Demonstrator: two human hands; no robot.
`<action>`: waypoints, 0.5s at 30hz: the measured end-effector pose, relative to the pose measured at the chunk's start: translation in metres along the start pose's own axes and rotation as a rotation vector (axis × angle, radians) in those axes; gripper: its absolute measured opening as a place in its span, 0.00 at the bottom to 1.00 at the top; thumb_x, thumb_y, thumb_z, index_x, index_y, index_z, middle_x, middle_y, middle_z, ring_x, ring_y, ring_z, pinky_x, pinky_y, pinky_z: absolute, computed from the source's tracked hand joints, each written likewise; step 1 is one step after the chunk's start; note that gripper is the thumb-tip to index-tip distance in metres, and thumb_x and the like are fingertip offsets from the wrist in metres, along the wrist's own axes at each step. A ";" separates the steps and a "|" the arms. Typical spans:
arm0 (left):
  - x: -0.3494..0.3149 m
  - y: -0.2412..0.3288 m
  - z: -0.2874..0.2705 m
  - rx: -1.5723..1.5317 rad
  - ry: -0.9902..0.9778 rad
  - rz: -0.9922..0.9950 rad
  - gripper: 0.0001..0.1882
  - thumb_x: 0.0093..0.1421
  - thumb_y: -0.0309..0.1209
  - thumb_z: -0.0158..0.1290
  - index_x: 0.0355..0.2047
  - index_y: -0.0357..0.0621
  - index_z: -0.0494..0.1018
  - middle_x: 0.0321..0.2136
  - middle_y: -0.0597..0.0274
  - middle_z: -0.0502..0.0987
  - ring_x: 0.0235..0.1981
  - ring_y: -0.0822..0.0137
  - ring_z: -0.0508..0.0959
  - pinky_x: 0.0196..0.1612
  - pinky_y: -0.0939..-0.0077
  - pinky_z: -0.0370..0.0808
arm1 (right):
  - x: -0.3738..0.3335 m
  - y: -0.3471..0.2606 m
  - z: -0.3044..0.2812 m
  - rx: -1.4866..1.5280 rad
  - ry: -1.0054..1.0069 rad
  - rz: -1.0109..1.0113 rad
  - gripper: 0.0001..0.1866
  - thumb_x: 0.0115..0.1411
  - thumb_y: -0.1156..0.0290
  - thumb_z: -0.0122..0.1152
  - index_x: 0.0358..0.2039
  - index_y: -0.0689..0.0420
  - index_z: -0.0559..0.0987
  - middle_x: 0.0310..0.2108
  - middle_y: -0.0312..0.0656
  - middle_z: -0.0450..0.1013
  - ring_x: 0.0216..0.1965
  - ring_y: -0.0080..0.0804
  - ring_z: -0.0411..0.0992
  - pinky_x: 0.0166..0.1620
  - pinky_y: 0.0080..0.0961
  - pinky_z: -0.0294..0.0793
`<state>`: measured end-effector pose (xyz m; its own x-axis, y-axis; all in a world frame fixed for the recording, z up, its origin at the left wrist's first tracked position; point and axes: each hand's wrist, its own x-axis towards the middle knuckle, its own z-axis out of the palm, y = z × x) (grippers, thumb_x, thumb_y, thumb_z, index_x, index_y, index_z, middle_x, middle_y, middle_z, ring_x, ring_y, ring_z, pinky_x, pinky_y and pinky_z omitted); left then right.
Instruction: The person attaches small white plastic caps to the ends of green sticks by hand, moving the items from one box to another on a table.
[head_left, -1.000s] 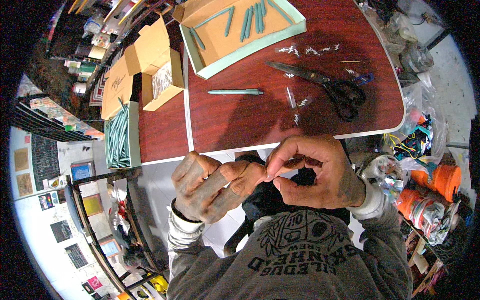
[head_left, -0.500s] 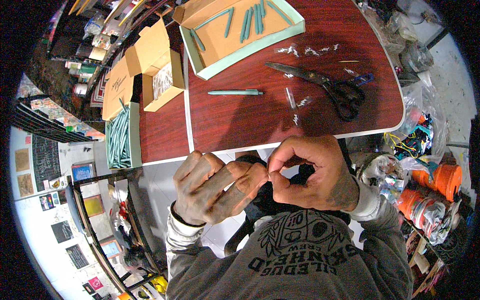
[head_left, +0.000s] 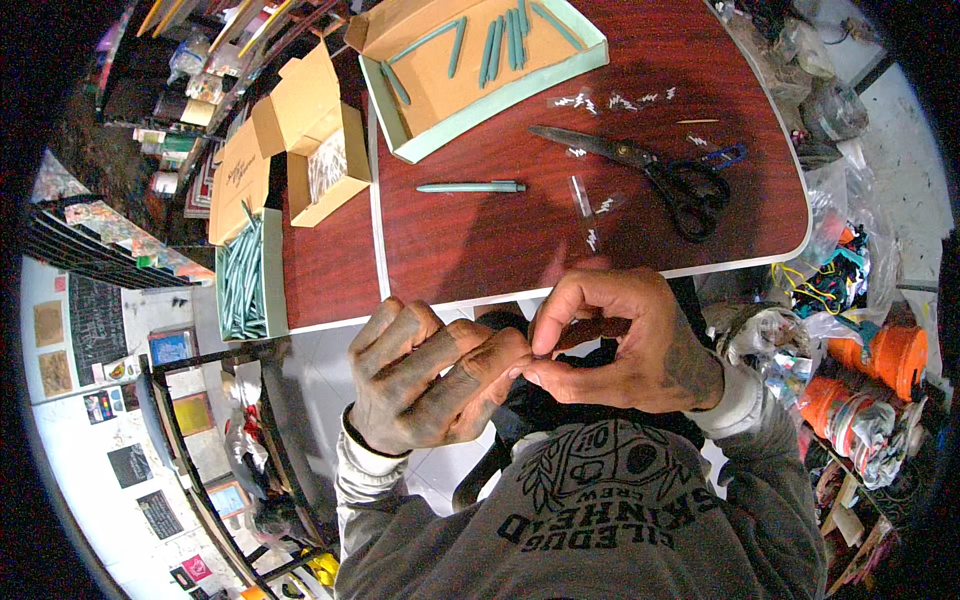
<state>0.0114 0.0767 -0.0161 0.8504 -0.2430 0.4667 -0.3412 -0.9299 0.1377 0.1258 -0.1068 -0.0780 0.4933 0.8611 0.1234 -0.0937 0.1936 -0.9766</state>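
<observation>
In front of my lap, just off the table's near edge, my left hand (head_left: 430,378) is closed with thumb and forefinger pinched. The thumb and forefinger of my right hand (head_left: 645,345) meet at those same fingertips. Whatever they pinch is too small or hidden to make out. Beyond them a single teal pen (head_left: 470,187) lies on the dark red table (head_left: 330,262). Right of it lie small clear film pieces with white marks (head_left: 606,205) and a narrow clear strip (head_left: 580,195). Black-handled scissors (head_left: 690,190) lie open beside these.
A shallow pale-green box (head_left: 500,112) holds several teal pens at the back. At the left edge stand a box packed with teal pens (head_left: 244,280) and an open cardboard box (head_left: 330,190) with clear contents. A blue-handled tool (head_left: 728,157) and a thin stick (head_left: 698,121) lie near the scissors.
My right thumb and forefinger have shifted slightly at the left fingertips, and the right thumb is straighter. Things on the table have stayed in place.
</observation>
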 end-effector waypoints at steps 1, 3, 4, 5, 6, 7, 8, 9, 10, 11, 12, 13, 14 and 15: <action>0.001 0.000 0.000 -0.001 0.000 0.004 0.07 0.45 0.33 0.66 0.26 0.53 0.83 0.21 0.73 0.79 0.21 0.67 0.67 0.25 0.71 0.62 | -0.001 0.000 0.000 -0.002 0.003 0.008 0.12 0.52 0.70 0.75 0.30 0.56 0.77 0.26 0.31 0.75 0.28 0.15 0.72 0.33 0.19 0.73; 0.002 -0.001 0.001 -0.004 0.001 0.011 0.06 0.45 0.32 0.66 0.26 0.52 0.83 0.21 0.72 0.79 0.21 0.67 0.67 0.25 0.71 0.62 | -0.002 0.000 0.001 0.036 0.032 0.000 0.12 0.52 0.71 0.75 0.30 0.56 0.77 0.25 0.31 0.75 0.28 0.15 0.72 0.32 0.19 0.73; 0.002 -0.001 0.000 -0.015 -0.003 0.005 0.06 0.45 0.32 0.65 0.26 0.52 0.83 0.21 0.71 0.79 0.21 0.67 0.68 0.25 0.71 0.63 | -0.002 0.001 0.002 0.057 0.043 -0.005 0.12 0.52 0.71 0.75 0.29 0.55 0.77 0.25 0.31 0.75 0.27 0.16 0.72 0.31 0.19 0.73; 0.002 -0.001 0.000 -0.025 -0.006 -0.001 0.06 0.45 0.32 0.65 0.26 0.51 0.83 0.22 0.71 0.80 0.22 0.67 0.68 0.25 0.71 0.63 | -0.002 0.001 0.002 0.033 0.059 -0.030 0.12 0.51 0.71 0.75 0.29 0.55 0.77 0.25 0.32 0.75 0.27 0.17 0.72 0.31 0.20 0.73; 0.003 -0.001 0.000 -0.036 -0.009 -0.007 0.05 0.45 0.32 0.65 0.25 0.51 0.83 0.22 0.70 0.80 0.22 0.67 0.68 0.25 0.72 0.63 | -0.002 0.001 0.002 0.008 0.075 -0.056 0.12 0.51 0.71 0.75 0.30 0.56 0.77 0.25 0.32 0.75 0.26 0.17 0.73 0.30 0.20 0.73; 0.002 -0.001 0.000 -0.039 -0.007 -0.021 0.06 0.45 0.31 0.65 0.25 0.50 0.83 0.22 0.70 0.80 0.22 0.67 0.69 0.25 0.71 0.63 | -0.002 0.000 0.003 -0.014 0.088 -0.082 0.12 0.51 0.71 0.75 0.30 0.56 0.77 0.25 0.32 0.75 0.26 0.18 0.73 0.30 0.20 0.72; 0.000 -0.001 0.000 -0.042 -0.005 -0.034 0.06 0.44 0.31 0.65 0.25 0.50 0.83 0.22 0.69 0.80 0.22 0.67 0.69 0.26 0.71 0.64 | -0.001 0.001 0.003 -0.041 0.112 -0.107 0.13 0.50 0.72 0.75 0.30 0.55 0.76 0.26 0.33 0.75 0.26 0.19 0.73 0.30 0.20 0.72; -0.001 -0.001 0.000 -0.044 -0.004 -0.048 0.06 0.44 0.30 0.65 0.25 0.49 0.83 0.22 0.69 0.80 0.22 0.67 0.69 0.26 0.71 0.64 | -0.001 0.002 0.004 -0.067 0.137 -0.133 0.13 0.50 0.72 0.75 0.29 0.55 0.76 0.26 0.33 0.75 0.25 0.20 0.73 0.29 0.21 0.72; 0.000 -0.002 0.000 -0.053 -0.008 -0.042 0.07 0.45 0.31 0.66 0.27 0.48 0.83 0.23 0.69 0.80 0.21 0.68 0.69 0.25 0.72 0.63 | -0.001 0.003 0.005 -0.097 0.164 -0.157 0.13 0.50 0.72 0.75 0.29 0.55 0.76 0.26 0.34 0.75 0.25 0.20 0.73 0.29 0.21 0.72; 0.001 -0.003 0.000 -0.062 -0.013 -0.035 0.09 0.45 0.32 0.67 0.28 0.48 0.82 0.24 0.69 0.80 0.20 0.69 0.69 0.25 0.73 0.62 | -0.003 0.003 0.006 -0.078 0.191 -0.146 0.13 0.49 0.73 0.75 0.29 0.55 0.76 0.27 0.35 0.75 0.26 0.22 0.74 0.29 0.22 0.72; 0.002 -0.004 0.000 -0.071 -0.018 -0.029 0.10 0.46 0.33 0.68 0.29 0.47 0.82 0.26 0.69 0.81 0.20 0.70 0.69 0.24 0.74 0.61 | -0.005 0.004 0.009 -0.058 0.217 -0.136 0.13 0.48 0.73 0.75 0.29 0.55 0.76 0.28 0.35 0.75 0.27 0.25 0.75 0.30 0.23 0.72; 0.002 -0.005 0.000 -0.079 -0.023 -0.036 0.10 0.46 0.33 0.68 0.29 0.47 0.82 0.26 0.69 0.81 0.20 0.70 0.69 0.24 0.74 0.61 | -0.006 0.004 0.010 -0.040 0.244 -0.124 0.13 0.48 0.74 0.75 0.29 0.54 0.76 0.28 0.36 0.75 0.27 0.27 0.75 0.30 0.24 0.72; 0.003 -0.005 0.000 -0.088 -0.028 -0.043 0.10 0.46 0.33 0.68 0.30 0.47 0.82 0.26 0.69 0.81 0.20 0.70 0.69 0.24 0.74 0.61 | -0.005 0.004 0.009 -0.115 0.239 -0.213 0.13 0.48 0.77 0.75 0.30 0.56 0.76 0.29 0.38 0.76 0.29 0.27 0.76 0.32 0.24 0.73; 0.002 -0.005 0.001 -0.096 -0.032 -0.050 0.10 0.46 0.32 0.68 0.30 0.47 0.82 0.26 0.69 0.81 0.20 0.70 0.69 0.24 0.74 0.61 | -0.003 0.004 0.007 -0.191 0.233 -0.302 0.14 0.47 0.81 0.74 0.31 0.57 0.76 0.29 0.39 0.76 0.30 0.28 0.76 0.34 0.25 0.74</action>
<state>0.0156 0.0808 -0.0163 0.8791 -0.2076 0.4290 -0.3340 -0.9105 0.2438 0.1182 -0.1050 -0.0806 0.6587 0.6452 0.3871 0.2359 0.3114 -0.9205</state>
